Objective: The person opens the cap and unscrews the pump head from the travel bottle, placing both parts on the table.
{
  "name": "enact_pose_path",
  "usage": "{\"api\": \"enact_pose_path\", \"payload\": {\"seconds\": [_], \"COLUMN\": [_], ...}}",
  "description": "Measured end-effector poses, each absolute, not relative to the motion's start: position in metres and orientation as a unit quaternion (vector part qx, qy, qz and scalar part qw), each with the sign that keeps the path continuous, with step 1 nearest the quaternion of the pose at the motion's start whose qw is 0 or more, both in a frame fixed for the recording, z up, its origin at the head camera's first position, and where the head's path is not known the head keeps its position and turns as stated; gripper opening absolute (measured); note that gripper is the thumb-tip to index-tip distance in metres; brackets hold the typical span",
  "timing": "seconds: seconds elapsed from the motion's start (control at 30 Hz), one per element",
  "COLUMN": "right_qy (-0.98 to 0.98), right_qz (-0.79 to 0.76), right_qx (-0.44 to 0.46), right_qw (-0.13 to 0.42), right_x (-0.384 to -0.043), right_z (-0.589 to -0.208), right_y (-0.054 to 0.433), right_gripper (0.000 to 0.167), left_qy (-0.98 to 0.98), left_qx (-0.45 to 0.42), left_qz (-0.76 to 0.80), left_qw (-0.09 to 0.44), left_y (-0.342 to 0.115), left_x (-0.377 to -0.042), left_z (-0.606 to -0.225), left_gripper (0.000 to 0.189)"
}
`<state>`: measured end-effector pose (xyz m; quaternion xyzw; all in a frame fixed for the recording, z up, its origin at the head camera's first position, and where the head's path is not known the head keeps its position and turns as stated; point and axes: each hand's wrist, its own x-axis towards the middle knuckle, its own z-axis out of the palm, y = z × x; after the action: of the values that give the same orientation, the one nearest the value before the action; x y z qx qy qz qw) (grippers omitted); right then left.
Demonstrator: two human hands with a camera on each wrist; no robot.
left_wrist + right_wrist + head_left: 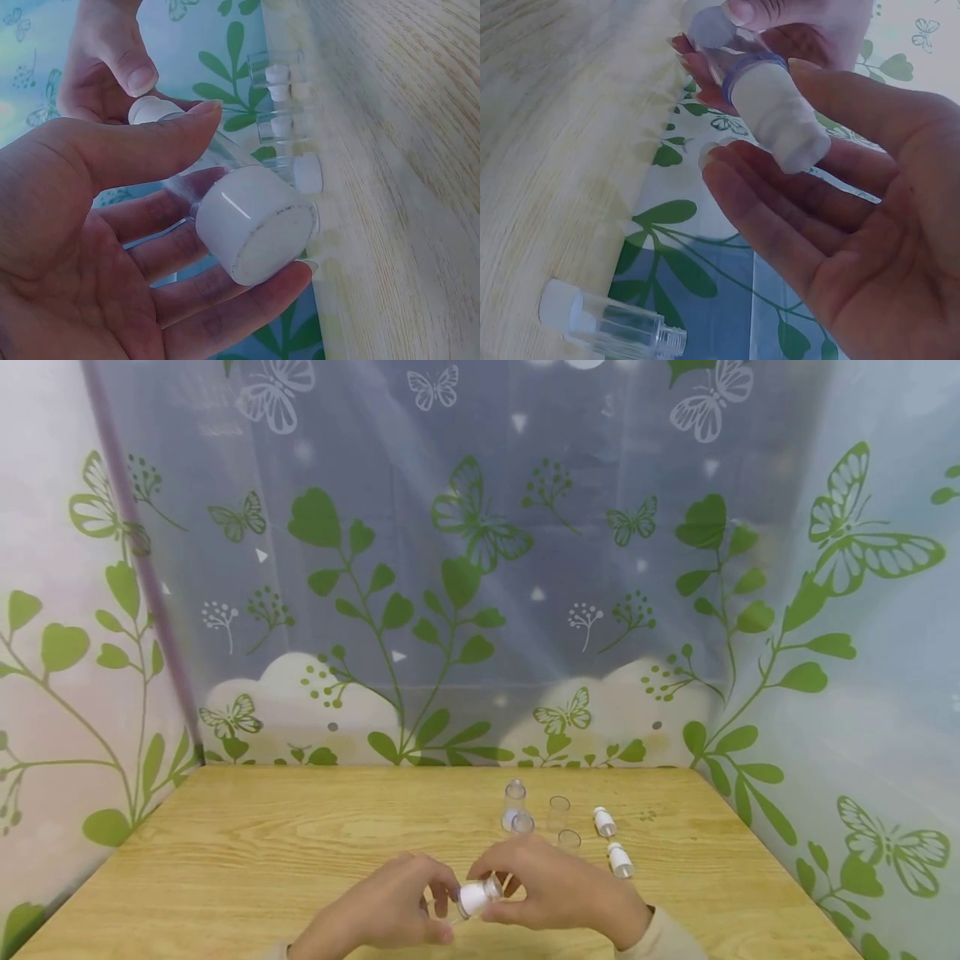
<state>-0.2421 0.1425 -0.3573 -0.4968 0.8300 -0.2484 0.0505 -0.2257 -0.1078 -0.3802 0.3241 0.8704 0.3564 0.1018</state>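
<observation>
A small clear bottle [474, 899] with a white base [255, 225] is held up low in the middle of the head view. My left hand [397, 897] grips it, thumb over the clear body and fingers underneath. At its other end sits a white pump top [776, 112] with a purplish rim where it meets the body. Around this top, my right hand [555, 885] has its fingers loosely bent and spread. Its thumb tip is close to the rim in the right wrist view; whether it touches is unclear.
Beyond the hands stand clear bottles [514, 802], one with a threaded neck and white base [615, 322] in the right wrist view. To their right are clear covers [559, 810], then two white pump tops [604, 821] on the wooden table [300, 827]. Patterned curtains [600, 610] enclose the table.
</observation>
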Motion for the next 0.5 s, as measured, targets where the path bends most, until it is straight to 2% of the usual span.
{"api": "enact_pose_path", "payload": {"seconds": [0.23,0.5], "right_qy": [0.820,0.808], "right_qz": [-0.261,-0.236], "right_qx": [-0.506,-0.540], "right_qw": [0.061,0.017], "right_x": [-0.2416,-0.2402], "right_z": [-0.3610,-0.3634], "right_y": [0.1373,0.1345], "right_gripper": [0.018,0.013], "left_qy": [0.867,0.864], "left_qx": [0.323,0.334], "left_qz": [0.361,0.359], "left_qw": [0.113,0.114], "left_y": [-0.1054,-0.1044], "left_x": [-0.2255,-0.2246], "left_z": [-0.3803,-0.3832], "left_gripper": [0.025,0.020]}}
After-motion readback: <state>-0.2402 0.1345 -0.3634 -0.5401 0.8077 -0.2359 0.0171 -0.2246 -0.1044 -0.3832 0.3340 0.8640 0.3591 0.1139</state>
